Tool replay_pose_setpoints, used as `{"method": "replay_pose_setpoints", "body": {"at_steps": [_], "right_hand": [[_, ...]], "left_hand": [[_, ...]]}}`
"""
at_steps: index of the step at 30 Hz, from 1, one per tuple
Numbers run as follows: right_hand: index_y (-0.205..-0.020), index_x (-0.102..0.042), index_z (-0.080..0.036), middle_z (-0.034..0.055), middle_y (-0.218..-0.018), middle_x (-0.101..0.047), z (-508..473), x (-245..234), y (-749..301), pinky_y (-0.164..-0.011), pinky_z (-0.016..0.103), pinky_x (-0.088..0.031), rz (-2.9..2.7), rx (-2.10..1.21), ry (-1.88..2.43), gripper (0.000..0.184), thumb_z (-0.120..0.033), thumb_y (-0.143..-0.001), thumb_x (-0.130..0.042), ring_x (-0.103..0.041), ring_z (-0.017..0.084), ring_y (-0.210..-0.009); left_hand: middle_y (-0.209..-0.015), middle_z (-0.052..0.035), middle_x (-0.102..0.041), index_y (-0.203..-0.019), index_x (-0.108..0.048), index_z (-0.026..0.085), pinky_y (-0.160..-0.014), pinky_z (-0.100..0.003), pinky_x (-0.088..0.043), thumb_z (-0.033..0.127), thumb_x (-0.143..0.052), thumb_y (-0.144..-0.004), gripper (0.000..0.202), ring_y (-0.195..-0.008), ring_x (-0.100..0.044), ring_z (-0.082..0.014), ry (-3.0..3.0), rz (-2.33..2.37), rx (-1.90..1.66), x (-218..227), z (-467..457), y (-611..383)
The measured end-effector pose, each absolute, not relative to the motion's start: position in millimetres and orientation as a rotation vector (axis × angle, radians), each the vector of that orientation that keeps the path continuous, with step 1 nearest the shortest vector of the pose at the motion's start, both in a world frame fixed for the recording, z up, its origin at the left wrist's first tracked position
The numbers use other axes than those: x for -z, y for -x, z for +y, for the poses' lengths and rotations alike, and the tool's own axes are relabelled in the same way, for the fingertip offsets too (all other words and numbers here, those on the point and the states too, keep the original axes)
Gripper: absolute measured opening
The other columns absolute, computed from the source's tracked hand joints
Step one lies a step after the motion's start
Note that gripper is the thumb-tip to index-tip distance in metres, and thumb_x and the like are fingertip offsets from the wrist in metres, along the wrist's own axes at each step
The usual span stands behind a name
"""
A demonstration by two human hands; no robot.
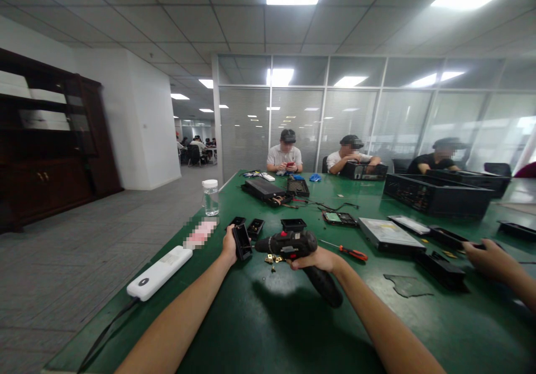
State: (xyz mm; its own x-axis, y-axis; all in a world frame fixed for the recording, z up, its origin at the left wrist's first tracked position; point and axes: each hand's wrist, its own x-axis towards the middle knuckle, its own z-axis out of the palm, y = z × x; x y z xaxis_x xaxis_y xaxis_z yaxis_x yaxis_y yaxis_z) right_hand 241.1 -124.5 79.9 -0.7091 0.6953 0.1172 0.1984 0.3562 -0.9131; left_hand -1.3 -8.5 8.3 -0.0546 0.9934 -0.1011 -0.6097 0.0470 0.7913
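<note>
My left hand is closed on a small black plastic box, held tilted up above the table. A black cordless drill with red details lies level in my right hand, its handle slanting down to the right. The drill's front end points left at the box; I cannot tell whether they touch. Below the drill, several small brass-coloured pieces are scattered on the green table. Just beyond my hands stand more black boxes, one with small bits inside and another further right.
A white power strip and a lidded water jar line the left edge. Rightward lie an orange screwdriver, a silver drive and a glass shard. Another person's hand reaches in; a large black case stands behind.
</note>
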Motion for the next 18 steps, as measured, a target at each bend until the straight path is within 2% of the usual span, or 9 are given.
{"method": "replay_pose_setpoints", "body": {"at_steps": [5,11,18], "right_hand": [[-0.071,-0.052,-0.016,0.0039,-0.072,-0.052,-123.5,-80.0,-241.3,-0.067,0.028,-0.037,-2.146,-1.334,0.811,0.017,-0.030,-0.061,-0.054,-0.048,0.014,-0.069],[-0.070,-0.052,-0.017,0.0036,-0.073,-0.052,-122.1,-77.4,-242.8,-0.068,0.025,-0.036,-2.147,-1.332,0.765,0.012,-0.026,-0.064,-0.052,-0.047,0.013,-0.069],[-0.073,-0.052,-0.014,0.0019,-0.069,-0.050,-114.9,-72.1,-243.4,-0.065,0.026,-0.037,-2.166,-1.340,0.731,0.018,-0.029,-0.061,-0.054,-0.046,0.013,-0.066]], "left_hand": [[-0.050,-0.0037,-0.055,-0.068,-0.051,0.013,-0.041,-0.031,-0.043,0.044,-0.044,-0.064,0.032,-0.047,-0.056,-0.0194,-0.646,0.827,-1.461,-7.5,-7.6,1.3],[-0.048,-0.0033,-0.054,-0.068,-0.051,0.013,-0.039,-0.030,-0.043,0.041,-0.042,-0.066,0.030,-0.045,-0.056,-0.0190,-0.631,0.807,-1.451,-8.9,-8.5,1.0],[-0.048,-0.0029,-0.054,-0.067,-0.050,0.013,-0.040,-0.031,-0.044,0.041,-0.042,-0.065,0.029,-0.046,-0.056,-0.0191,-0.633,0.797,-1.466,-7.6,-7.8,0.6]]}}
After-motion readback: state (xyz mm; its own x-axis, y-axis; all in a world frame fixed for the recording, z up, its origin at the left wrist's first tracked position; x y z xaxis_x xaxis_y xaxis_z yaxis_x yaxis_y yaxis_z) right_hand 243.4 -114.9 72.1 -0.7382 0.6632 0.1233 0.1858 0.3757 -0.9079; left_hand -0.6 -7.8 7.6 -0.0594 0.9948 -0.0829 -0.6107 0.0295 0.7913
